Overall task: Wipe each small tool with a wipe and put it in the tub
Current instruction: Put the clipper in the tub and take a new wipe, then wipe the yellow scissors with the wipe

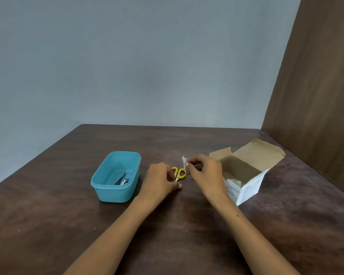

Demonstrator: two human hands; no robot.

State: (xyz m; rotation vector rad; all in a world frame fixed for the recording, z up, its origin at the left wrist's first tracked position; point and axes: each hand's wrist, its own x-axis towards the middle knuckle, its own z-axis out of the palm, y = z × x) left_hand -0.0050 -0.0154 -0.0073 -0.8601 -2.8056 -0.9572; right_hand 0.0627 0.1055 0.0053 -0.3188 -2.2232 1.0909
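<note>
On the brown table, yellow-handled scissors are gripped at the blades by the left hand. Just beside them, a small white wipe is pinched in the right hand. Metal tools are seen lying inside the blue tub at left. Print on the open cardboard box at right is too blurred to be read.

An open cardboard box stands on the dark wooden table, right of centre.
</note>
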